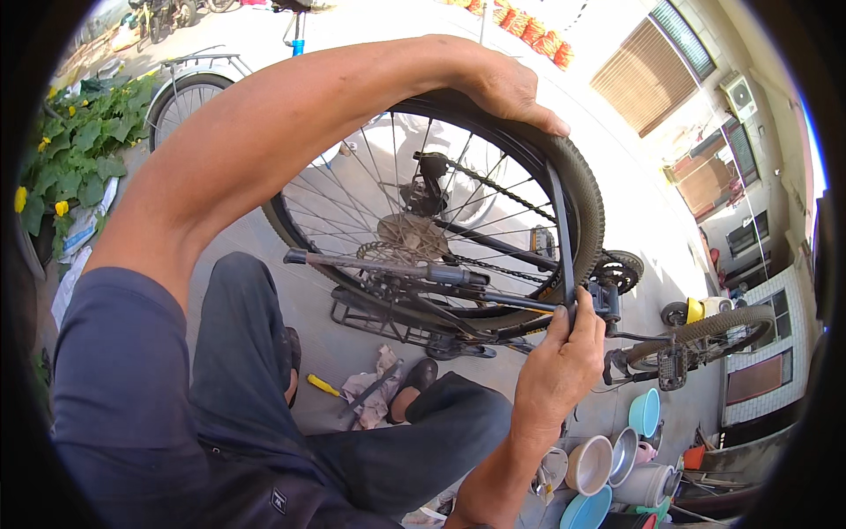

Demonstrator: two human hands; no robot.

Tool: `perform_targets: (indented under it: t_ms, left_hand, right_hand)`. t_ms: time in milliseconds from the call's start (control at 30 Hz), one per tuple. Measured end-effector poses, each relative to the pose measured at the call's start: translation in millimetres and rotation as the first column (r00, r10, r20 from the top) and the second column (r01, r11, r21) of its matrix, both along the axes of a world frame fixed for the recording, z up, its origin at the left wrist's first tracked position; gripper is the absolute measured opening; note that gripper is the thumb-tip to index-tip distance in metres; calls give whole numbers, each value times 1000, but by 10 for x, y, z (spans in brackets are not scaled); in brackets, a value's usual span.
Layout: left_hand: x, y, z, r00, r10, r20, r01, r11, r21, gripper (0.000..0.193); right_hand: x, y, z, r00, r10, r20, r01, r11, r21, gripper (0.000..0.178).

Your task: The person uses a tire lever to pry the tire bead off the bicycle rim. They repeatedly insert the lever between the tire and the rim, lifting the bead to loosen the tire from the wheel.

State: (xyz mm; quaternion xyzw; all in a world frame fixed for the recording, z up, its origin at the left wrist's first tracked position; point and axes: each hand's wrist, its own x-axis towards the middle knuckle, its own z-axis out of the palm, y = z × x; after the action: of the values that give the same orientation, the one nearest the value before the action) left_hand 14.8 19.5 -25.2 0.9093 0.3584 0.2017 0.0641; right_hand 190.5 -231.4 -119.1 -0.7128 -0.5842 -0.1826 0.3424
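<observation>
The bicycle wheel (412, 234) stands tipped in front of the seated person, and both hands are at its tyre (590, 207), well apart from each other. The left hand (509, 93) reaches across and lies over the top of the wheel, thumb side pressed on the tread; its other fingers are hidden, so I can't tell how tightly they grip. The right hand (562, 357), at the wheel's lower right, pinches the lower end of a narrow dark strip (562, 234) that runs up inside the tyre; I can't make out whether it is a lever or a tyre edge. A chain (502, 189) shows through the spokes. Below the wheel lie a yellow-handled tool (323, 384) and a crumpled rag (363, 385). Right of the wheel is another wheel (727, 328); to its lower right sits a turquoise basin (645, 412).
</observation>
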Motion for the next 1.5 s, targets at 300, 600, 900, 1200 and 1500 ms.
perform_targets:
  t_ms: [300, 600, 900, 1200, 1500]
  left_hand:
    - [41, -120, -6, 994, 83, -67, -81, 996, 26, 87]
    - [-183, -215, -166, 994, 101, 39, -108, 959, 263, 76]
    - [-1317, -278, -602, 961, 220, 167, -228, 973, 33, 68]
    - [-842, -413, -317, 970, 240, 32, -242, 967, 76, 57]
    - [-252, -374, -77, 998, 70, 0, -69, 977, 202, 57]
  right_hand:
    - [-695, 469, -1087, 18, 325, -946, -401, 869, 291, 25]
    - [-778, 176, -1431, -14, 242, -970, -380, 896, 229, 19]
    - [-506, 31, -1884, -8, 186, -983, -358, 917, 176, 20]
    - [-442, -4, -1773, -125, 174, -977, -343, 916, 207, 16]
    - [-363, -3, -1760, -93, 208, -974, -335, 915, 227, 16]
